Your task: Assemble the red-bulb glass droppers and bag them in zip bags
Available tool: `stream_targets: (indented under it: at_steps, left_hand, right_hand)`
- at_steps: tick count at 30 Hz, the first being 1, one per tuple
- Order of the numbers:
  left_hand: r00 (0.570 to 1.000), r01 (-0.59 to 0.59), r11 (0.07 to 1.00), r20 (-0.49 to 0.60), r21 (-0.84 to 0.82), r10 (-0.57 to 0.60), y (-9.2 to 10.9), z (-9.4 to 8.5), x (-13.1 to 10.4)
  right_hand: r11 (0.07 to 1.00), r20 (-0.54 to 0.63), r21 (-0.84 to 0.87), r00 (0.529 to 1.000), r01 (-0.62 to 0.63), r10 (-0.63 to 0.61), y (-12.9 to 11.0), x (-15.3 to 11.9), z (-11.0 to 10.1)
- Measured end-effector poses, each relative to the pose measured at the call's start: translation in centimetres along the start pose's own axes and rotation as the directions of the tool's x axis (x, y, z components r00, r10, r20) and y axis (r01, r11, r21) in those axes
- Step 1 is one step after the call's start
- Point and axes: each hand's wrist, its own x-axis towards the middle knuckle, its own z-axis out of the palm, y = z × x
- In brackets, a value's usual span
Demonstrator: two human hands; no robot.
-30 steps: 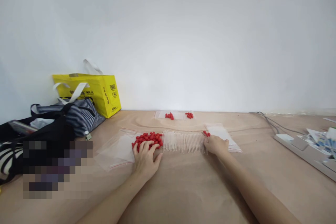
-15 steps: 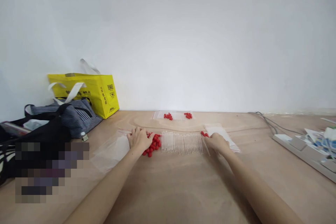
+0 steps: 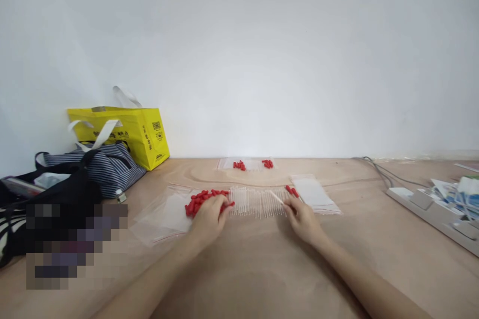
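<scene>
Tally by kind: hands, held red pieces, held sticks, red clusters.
Hands: 2, left hand and right hand
Held red piece: 1 visible
Held white stick: 1 visible
Red clusters: 4, big pile, far left group, far right group, small group by the right hand
Total: 8

1. The row of white sticks (image 3: 247, 202) lies on the counter (image 3: 247, 274).
2. At the row's left end, the left hand (image 3: 207, 217) pinches a red piece (image 3: 232, 204) beside a red pile (image 3: 196, 201).
3. At the row's right end, the right hand (image 3: 303, 219) has its grip on a slanted stick (image 3: 277, 197).
4. Just right of the row lie two red pieces (image 3: 292, 191).
5. Well left of the row stands a yellow bag (image 3: 149, 134); well right, a power strip (image 3: 422, 214).
</scene>
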Motion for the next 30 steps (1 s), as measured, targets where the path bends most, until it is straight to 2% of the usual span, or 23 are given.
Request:
stream_targets:
  at_steps: [2,5,8,14,23,26,30]
  left_hand:
    - [0.998,-0.030,0.991,0.056,-0.131,0.038,0.7,0.9,-1.9]
    - [0.995,-0.050,0.971,0.073,-0.235,0.069,1.3,2.1,-3.6]
    - [0.993,-0.067,0.967,0.074,-0.246,0.088,1.6,2.5,-3.8]
    - [0.987,-0.135,0.974,0.058,-0.183,0.148,1.6,2.3,-3.6]
    - [0.980,-0.188,0.970,0.033,-0.152,0.195,1.7,2.4,-3.6]
    - [0.979,-0.197,0.970,0.024,-0.145,0.202,1.7,2.4,-3.7]
    - [0.972,-0.236,0.963,-0.044,-0.129,0.232,2.1,2.5,-3.9]
  right_hand:
    - [0.986,0.034,0.050,0.986,0.159,-0.161,-0.9,-1.8,0.6]
    - [0.963,0.080,0.066,0.961,0.260,-0.265,-2.0,-3.8,1.3]
    - [0.958,0.115,0.058,0.951,0.281,-0.286,-2.6,-4.4,1.9]
    - [0.949,0.125,0.023,0.941,0.315,-0.315,-3.2,-4.1,2.8]
    - [0.920,0.188,-0.125,0.919,0.373,-0.347,-3.7,-4.0,2.8]
    - [0.895,0.171,-0.153,0.903,0.419,-0.394,-3.9,-4.1,2.7]
    - [0.857,0.078,-0.210,0.882,0.470,-0.465,-4.3,-4.1,2.9]
